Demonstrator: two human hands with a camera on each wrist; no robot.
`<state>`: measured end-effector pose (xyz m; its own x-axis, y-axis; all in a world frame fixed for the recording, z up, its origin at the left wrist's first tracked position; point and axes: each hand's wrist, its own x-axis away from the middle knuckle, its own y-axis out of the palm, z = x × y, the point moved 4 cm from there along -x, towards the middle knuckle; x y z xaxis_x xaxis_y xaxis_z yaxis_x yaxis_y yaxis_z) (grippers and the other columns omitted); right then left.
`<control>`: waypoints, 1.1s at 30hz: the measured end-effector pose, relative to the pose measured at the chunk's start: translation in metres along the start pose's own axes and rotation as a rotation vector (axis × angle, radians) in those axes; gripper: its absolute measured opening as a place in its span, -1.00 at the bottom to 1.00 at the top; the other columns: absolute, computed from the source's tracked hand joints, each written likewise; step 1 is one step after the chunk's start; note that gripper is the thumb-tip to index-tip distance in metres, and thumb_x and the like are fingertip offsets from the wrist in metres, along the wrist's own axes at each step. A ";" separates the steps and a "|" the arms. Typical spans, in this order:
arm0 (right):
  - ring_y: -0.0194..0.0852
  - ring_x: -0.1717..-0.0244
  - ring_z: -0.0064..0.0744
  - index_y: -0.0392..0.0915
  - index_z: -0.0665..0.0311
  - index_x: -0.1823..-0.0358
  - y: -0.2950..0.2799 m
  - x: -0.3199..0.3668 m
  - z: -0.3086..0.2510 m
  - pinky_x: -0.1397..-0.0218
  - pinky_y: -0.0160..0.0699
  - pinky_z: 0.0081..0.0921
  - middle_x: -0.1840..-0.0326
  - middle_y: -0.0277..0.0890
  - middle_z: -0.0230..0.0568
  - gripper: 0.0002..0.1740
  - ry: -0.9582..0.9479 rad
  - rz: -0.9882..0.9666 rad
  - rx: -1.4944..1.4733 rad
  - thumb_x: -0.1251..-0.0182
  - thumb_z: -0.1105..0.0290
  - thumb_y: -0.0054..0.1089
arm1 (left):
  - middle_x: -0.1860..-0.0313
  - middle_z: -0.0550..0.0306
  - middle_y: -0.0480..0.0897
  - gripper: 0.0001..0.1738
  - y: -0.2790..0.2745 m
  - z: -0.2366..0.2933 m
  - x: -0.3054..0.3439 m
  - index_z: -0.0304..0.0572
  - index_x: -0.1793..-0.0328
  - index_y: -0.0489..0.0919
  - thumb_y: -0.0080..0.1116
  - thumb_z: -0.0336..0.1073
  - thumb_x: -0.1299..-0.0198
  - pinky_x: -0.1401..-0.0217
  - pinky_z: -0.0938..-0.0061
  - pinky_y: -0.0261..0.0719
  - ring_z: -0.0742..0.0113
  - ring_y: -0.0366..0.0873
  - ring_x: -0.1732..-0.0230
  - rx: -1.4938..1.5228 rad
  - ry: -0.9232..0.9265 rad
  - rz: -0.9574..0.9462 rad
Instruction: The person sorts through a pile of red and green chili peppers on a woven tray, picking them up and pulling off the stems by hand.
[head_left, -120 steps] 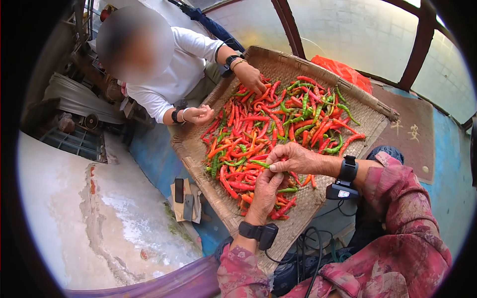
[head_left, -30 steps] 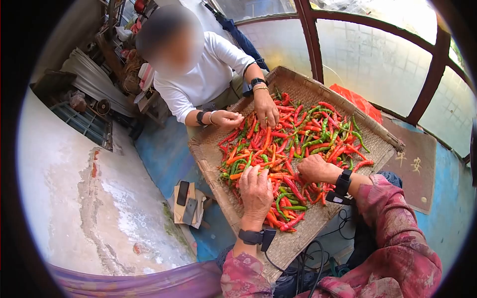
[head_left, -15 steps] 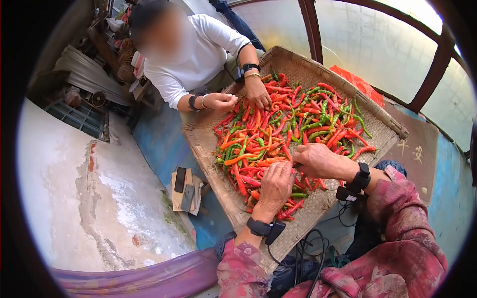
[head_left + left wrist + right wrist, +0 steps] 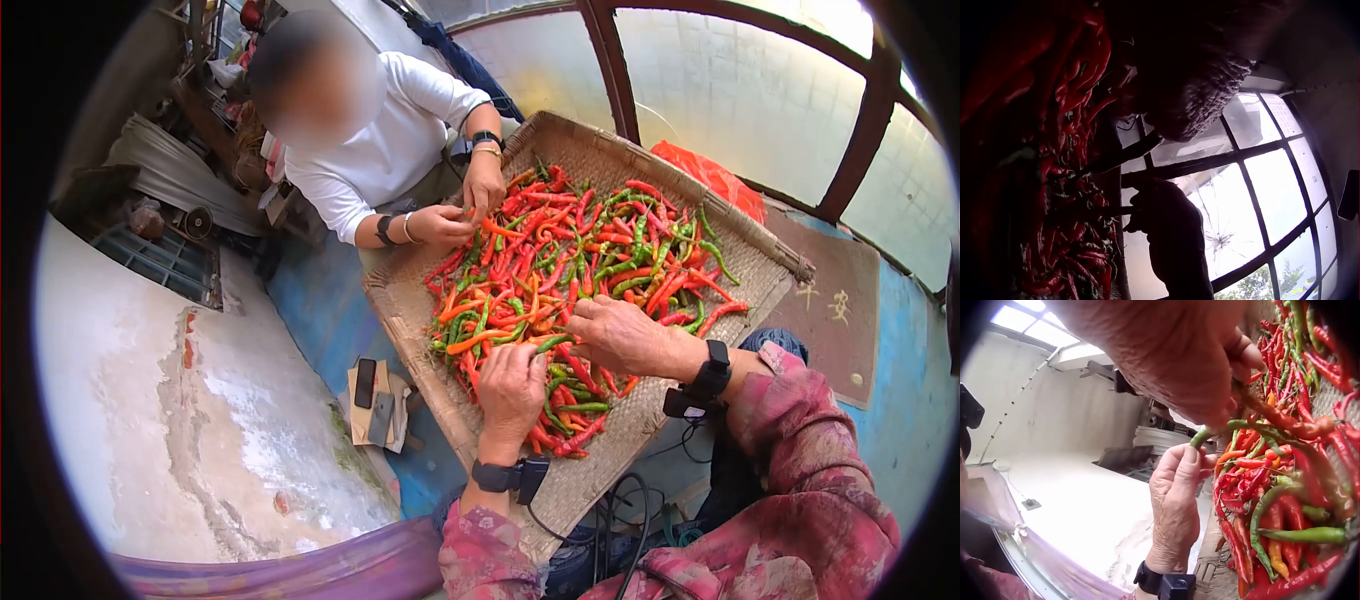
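My left hand (image 4: 510, 392) is over the near left part of the chili pile (image 4: 560, 240). Its thumb and fingers pinch one end of a green chili pepper (image 4: 1200, 437), which also shows as a green chili (image 4: 553, 343) between my hands in the head view. Just to the right, my right hand (image 4: 632, 336) is low over the pile with fingertips bent down. In the left wrist view the right hand (image 4: 1175, 234) pinches a thin dark chili (image 4: 1116, 211). A reddish-brown chili (image 4: 1294, 423) extends from beneath the right fingers in the right wrist view.
The red, orange and green chilies lie on a square woven tray (image 4: 745, 285). Across it a person in a white top (image 4: 400, 130) has both hands at an orange chili (image 4: 500, 229). Two phones (image 4: 366, 383) lie on cardboard at lower left; black cables (image 4: 610, 500) hang at the front.
My hands, close together half a second ago, have moved apart, the left one to the left. The other person's hands have come together at the tray's edge. The head view has shifted slightly.
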<state>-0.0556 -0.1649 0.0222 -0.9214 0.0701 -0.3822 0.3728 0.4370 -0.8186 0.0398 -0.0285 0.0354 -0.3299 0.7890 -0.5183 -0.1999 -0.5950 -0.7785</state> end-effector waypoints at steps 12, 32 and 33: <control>0.35 0.25 -0.17 0.45 0.24 0.22 -0.017 -0.009 -0.008 0.31 0.43 -0.32 0.31 0.28 -0.18 -0.72 -0.245 0.322 -0.091 0.03 0.62 0.11 | 0.22 0.02 0.50 -0.78 -0.030 -0.031 -0.001 -0.23 0.28 0.48 0.25 -0.29 -0.03 0.05 0.20 0.39 0.03 0.41 0.11 -0.364 -0.251 -0.050; 0.49 0.44 -0.11 0.42 0.26 0.23 0.008 -0.002 -0.012 0.50 0.46 -0.27 0.43 0.42 -0.15 -0.80 -0.051 -0.013 -0.141 -0.22 0.31 0.12 | 0.30 0.00 0.62 -0.64 0.009 0.000 0.008 -0.16 -0.08 0.49 0.13 -0.32 -0.13 0.26 0.29 0.50 0.08 0.57 0.30 -0.076 0.050 -0.151; 0.50 0.44 -0.10 0.41 0.27 0.24 0.009 -0.002 -0.013 0.49 0.46 -0.26 0.44 0.42 -0.14 -0.81 -0.042 -0.046 -0.123 -0.22 0.32 0.11 | 0.29 -0.01 0.63 -0.65 0.009 -0.001 0.009 -0.16 -0.08 0.50 0.13 -0.31 -0.14 0.26 0.29 0.51 0.06 0.58 0.29 -0.083 0.047 -0.152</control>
<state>-0.0521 -0.1496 0.0207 -0.9308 0.0111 -0.3654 0.3118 0.5457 -0.7778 0.0359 -0.0271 0.0232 -0.2581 0.8762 -0.4071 -0.1668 -0.4555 -0.8745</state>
